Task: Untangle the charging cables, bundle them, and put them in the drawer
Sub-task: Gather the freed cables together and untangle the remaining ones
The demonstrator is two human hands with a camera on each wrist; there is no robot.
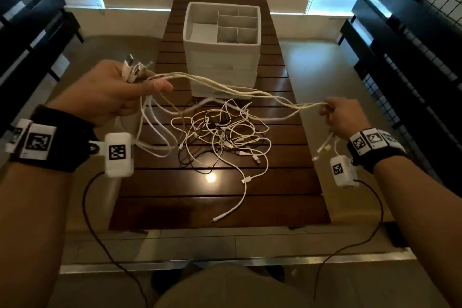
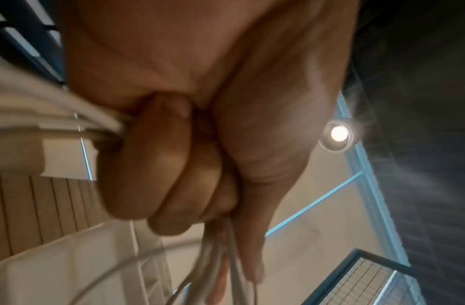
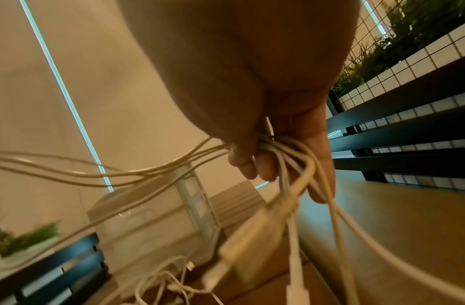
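Left hand (image 1: 110, 92) is fisted round a bunch of white cables (image 1: 225, 90), USB plugs (image 1: 133, 69) sticking out the top at 12 o'clock; wrist cam shows the fingers (image 2: 158, 165) curled tight on the strands. Right hand (image 1: 343, 117) pinches the other end of the same bunch, w/ short plug tails dangling below it at 6. So the held bunch runs basically 9-to-3 between the hands, sagging a bit in the middle, above the worktop (image 1: 220, 202).

Some strands from the left hand loop down at 5 o'clock into the tangled pile (image 1: 222, 135), which lies on the worktop between and below both hands, roughly equally near to both imo. Drawer unit (image 1: 221, 47) sits past the pile at 12, drawers look closed afaict.

My guess: the next move turns on that 9-3 axis, i.e. folding the bunch means bringing the hands together, but the loops trailing into the pile could drag it along.
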